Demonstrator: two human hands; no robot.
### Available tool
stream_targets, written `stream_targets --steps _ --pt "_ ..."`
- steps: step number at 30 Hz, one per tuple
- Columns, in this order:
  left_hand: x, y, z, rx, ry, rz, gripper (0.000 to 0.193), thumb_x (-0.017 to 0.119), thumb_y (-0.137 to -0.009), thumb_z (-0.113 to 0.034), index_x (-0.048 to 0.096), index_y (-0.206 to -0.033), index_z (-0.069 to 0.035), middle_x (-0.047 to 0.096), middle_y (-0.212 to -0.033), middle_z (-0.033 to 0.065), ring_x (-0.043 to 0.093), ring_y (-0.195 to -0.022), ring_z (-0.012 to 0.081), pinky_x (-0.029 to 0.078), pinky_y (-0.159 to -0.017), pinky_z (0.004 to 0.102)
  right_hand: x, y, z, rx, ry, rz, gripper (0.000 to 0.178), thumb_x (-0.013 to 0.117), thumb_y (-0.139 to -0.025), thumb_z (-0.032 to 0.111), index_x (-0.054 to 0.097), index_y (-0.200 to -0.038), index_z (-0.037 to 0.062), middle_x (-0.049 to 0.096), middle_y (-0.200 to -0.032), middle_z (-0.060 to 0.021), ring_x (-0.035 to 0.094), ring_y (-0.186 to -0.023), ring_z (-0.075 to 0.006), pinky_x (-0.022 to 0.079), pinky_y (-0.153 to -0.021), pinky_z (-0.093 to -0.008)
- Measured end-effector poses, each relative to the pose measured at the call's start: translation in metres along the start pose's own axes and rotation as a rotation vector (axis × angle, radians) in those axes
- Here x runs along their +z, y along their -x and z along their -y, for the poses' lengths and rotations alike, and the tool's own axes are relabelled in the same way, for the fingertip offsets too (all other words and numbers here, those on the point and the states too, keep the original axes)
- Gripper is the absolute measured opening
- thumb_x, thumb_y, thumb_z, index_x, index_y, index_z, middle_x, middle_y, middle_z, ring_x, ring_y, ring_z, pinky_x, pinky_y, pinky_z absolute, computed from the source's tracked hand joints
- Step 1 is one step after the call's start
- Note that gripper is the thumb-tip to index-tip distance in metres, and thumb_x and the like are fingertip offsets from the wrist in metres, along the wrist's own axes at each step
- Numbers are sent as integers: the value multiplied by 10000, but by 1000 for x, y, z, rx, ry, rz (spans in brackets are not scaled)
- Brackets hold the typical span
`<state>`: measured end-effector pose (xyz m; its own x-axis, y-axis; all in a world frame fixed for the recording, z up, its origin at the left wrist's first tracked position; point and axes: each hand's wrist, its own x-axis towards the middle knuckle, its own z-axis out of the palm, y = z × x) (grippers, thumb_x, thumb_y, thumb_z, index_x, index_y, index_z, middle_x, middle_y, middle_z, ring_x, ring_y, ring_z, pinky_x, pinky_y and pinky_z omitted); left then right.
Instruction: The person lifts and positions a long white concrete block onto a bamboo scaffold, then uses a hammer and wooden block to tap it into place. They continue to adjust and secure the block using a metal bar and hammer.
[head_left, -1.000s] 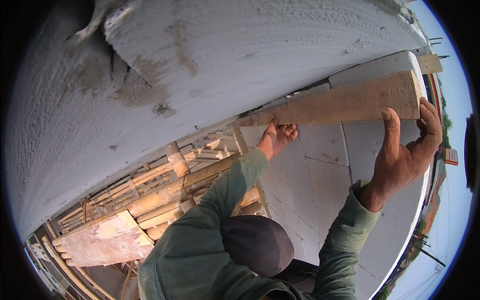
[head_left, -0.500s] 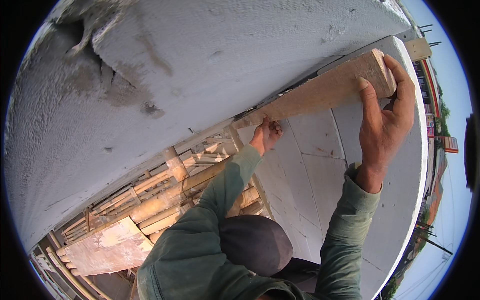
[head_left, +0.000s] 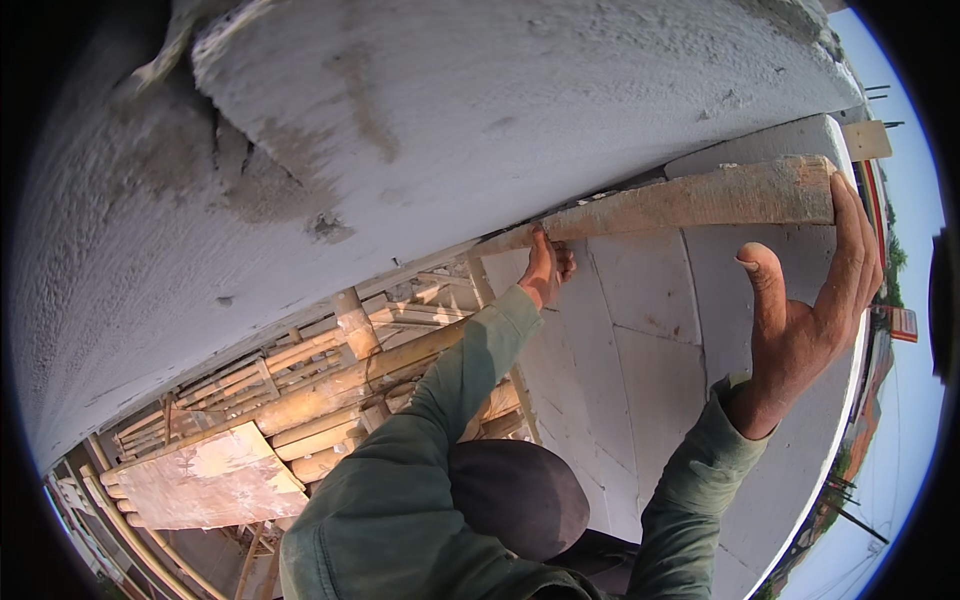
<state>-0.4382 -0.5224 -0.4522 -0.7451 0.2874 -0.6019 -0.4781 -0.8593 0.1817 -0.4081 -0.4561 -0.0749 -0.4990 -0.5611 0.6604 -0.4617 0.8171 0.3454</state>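
A long wooden board [head_left: 700, 200] lies slantwise along the joint between a rough grey overhead slab [head_left: 480, 130] and a wall of pale grey panels [head_left: 640, 370]. My left hand [head_left: 547, 270] is at its far-left, narrow-looking end, thumb against the edge and fingers curled in. My right hand [head_left: 810, 300] has its fingers stretched out, the tips against the board's right end. Its thumb stands apart, off the wood. Both forearms wear green sleeves.
Bamboo poles [head_left: 310, 400] form a scaffold at lower left, with a stained plywood sheet [head_left: 210, 480] on them. My knee [head_left: 515, 500] is bent below my arms. A small wooden block [head_left: 866, 140] sticks out past the wall's right edge, beyond which buildings and sky show.
The board's right end has tilted, and its broad face shows less. My right thumb has come off its face, so the right hand no longer pinches it. My left hand stays at the other end.
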Motion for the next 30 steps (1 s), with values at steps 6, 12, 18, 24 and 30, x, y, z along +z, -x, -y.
stream_targets --steps 6,12,18,24,30 --pt "-8 -22 -4 93 -183 -123 793 65 -941 -673 519 -968 -23 457 -655 9 421 -547 147 311 -507 295 50 -8 13 100 35 -189 653 814 -706 432 557 -1211 107 597 -1248 -74 530 -1180 -248 449 -976 -391" --pt "-13 -28 0 96 -250 -101 806 29 -937 -669 530 -985 -40 443 -663 3 390 -551 134 284 -513 276 54 -8 13 98 -78 -226 565 802 -765 350 550 -1201 94 595 -1245 -95 531 -1174 -262 445 -980 -390" --pt "-7 -21 -5 67 -255 -106 812 10 -937 -660 532 -995 -41 444 -671 1 394 -565 141 282 -532 279 57 -8 14 106 -114 -231 571 801 -773 332 542 -1213 75 580 -1263 -124 511 -1195 -295 442 -985 -405" --pt "-9 -19 -8 74 -145 -40 794 34 -936 -685 532 -979 -68 480 -698 18 448 -611 158 339 -571 286 61 -9 13 129 -258 -286 465 790 -781 181 554 -1156 41 569 -1229 -156 513 -1139 -310 444 -944 -408" --pt "-31 1 5 39 34 277 794 104 -928 -724 481 -1148 -61 576 -871 71 550 -768 193 426 -715 320 37 7 22 283 -758 -309 440 770 -771 55 545 -1149 61 530 -1211 -127 552 -1091 -211 526 -830 -321"
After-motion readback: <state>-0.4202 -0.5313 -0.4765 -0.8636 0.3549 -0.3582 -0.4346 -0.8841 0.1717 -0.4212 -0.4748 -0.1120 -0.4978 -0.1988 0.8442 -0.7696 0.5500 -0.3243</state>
